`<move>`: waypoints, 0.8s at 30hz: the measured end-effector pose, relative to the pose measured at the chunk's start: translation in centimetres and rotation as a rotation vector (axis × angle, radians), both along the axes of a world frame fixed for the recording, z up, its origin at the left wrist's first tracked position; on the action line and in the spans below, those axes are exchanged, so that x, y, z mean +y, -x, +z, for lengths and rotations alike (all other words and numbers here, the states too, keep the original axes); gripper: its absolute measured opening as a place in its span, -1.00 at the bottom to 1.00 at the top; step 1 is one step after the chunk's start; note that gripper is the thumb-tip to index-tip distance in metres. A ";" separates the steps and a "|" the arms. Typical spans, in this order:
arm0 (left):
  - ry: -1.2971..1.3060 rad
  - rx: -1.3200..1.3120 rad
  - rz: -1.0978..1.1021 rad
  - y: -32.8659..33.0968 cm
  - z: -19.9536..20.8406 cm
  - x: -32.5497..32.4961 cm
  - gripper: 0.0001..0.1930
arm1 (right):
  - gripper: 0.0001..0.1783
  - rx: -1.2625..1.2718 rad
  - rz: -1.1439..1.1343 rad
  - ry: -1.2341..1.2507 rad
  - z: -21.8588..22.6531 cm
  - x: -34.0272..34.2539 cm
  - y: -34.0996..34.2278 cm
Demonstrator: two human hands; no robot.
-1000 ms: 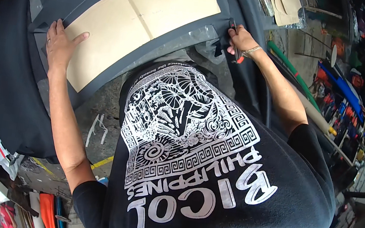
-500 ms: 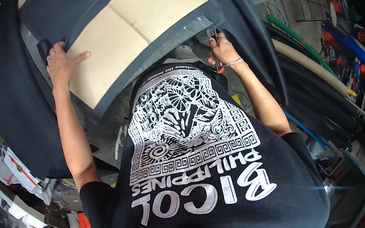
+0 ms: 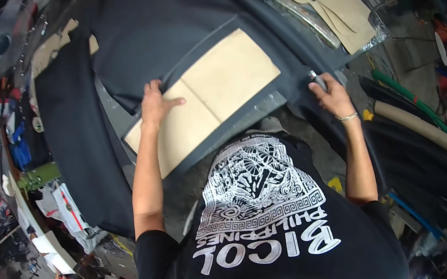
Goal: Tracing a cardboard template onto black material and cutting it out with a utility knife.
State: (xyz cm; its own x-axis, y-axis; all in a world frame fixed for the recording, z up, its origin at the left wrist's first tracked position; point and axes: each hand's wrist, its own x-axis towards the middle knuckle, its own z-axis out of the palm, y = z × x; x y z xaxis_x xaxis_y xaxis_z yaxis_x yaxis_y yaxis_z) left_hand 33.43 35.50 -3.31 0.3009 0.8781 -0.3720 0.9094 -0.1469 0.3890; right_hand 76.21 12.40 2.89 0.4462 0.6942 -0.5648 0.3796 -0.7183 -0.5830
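A tan cardboard template [image 3: 202, 88] with a crease across its middle lies on black sheet material [image 3: 141, 31]. My left hand [image 3: 158, 104] rests near the template's left end, thumb stretched over the tan face and fingers spread at its far edge. Off the template's right end, my right hand [image 3: 332, 95] is closed around a slim black-and-silver hand tool [image 3: 317, 80], raised over the black material. The tool's exact kind is hard to make out, since my fingers cover part of it.
More tan cut pieces [image 3: 337, 18] lie at the far right of the work surface. Long rolls, one tan [image 3: 419, 126] and one green [image 3: 406, 97], lie to the right. A thick black fold [image 3: 80, 142] hangs on the left, near a white bag [image 3: 68, 209].
The view has shifted, so the template and both hands appear farther right and smaller. My right hand has turned and lifted the tool away from the near edge; my left hand stays on the template.
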 end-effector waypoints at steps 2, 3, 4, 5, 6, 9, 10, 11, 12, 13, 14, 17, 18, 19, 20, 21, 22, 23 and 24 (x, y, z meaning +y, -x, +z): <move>0.054 -0.017 0.003 1.6 -0.2 -0.3 -0.02 | -0.56 -0.237 0.053 -0.124 -0.1 0.6 -2.7; 0.120 0.000 0.031 1.7 0.0 -0.9 -0.03 | -0.56 -0.267 0.008 -0.178 -0.1 0.3 -3.6; 0.022 0.064 -0.043 1.6 0.5 -1.5 -0.02 | -0.57 -0.300 -0.042 -0.233 -0.4 0.0 -4.8; -0.076 0.129 -0.113 1.7 1.1 -1.8 -0.02 | -0.61 -0.339 -0.083 -0.302 -0.9 0.0 -5.6; -0.057 0.152 -0.093 1.3 1.9 -2.2 -0.01 | -0.62 -0.358 -0.100 -0.342 -1.2 -0.4 -6.9; 0.004 0.130 -0.065 2.5 2.8 -2.2 0.07 | -0.63 -0.383 -0.149 -0.354 -2.5 -1.2 -9.2; 0.016 0.077 -0.071 2.9 3.3 -2.2 0.08 | -0.63 -0.449 -0.139 -0.350 -3.2 -1.7 -9.7; 0.137 0.139 -0.016 3.5 4.0 -1.9 0.12 | -0.62 -0.510 -0.129 -0.346 -3.9 -1.6 -9.6; 0.090 0.223 -0.024 4.9 3.4 -2.0 0.15 | -0.61 -0.504 -0.148 -0.318 -3.6 -0.8 -9.4; 0.044 0.309 -0.031 6.2 2.8 -1.9 0.18 | -0.61 -0.488 -0.147 -0.326 -3.3 0.0 -9.6; 0.058 0.322 -0.071 6.2 3.3 -1.4 0.17 | -0.60 -0.501 -0.143 -0.327 -3.2 0.4 -10.3; 0.313 0.398 0.094 5.5 3.2 -1.3 0.12 | -0.58 -0.511 -0.134 -0.328 -3.2 1.7 -12.2; 0.393 0.489 0.105 5.5 2.8 -0.8 0.10 | -0.59 -0.502 -0.120 -0.339 -3.3 2.1 -12.6; 0.395 0.505 0.114 6.0 2.8 -1.3 0.10 | -0.60 -0.492 -0.104 -0.349 -3.6 2.6 -13.0; 0.180 0.385 0.032 6.5 3.1 -1.6 0.07 | -0.60 -0.476 -0.106 -0.344 -3.9 2.9 -13.1; -0.032 0.262 -0.053 7.0 3.2 -1.9 0.05 | -0.61 -0.480 -0.079 -0.367 -4.4 3.3 -13.2; -0.021 0.231 -0.009 7.1 3.1 -1.4 0.04 | -0.62 -0.484 -0.052 -0.389 -4.8 3.8 -13.3; 0.097 0.244 0.043 7.3 3.3 -1.1 0.04 | -0.65 -0.492 -0.025 -0.422 -4.9 3.5 -13.2; 0.204 0.252 0.097 6.1 3.8 -0.1 0.05 | -0.66 -0.471 -0.020 -0.427 -5.2 3.8 -13.6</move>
State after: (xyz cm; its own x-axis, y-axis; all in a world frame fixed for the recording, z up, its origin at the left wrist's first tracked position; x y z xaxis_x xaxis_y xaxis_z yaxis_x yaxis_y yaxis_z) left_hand 27.31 35.42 0.48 0.0959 0.7979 -0.5951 0.9867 0.0028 0.1627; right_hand 89.82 16.18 -2.35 0.5949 0.8036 0.0193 0.6536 -0.4695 -0.5936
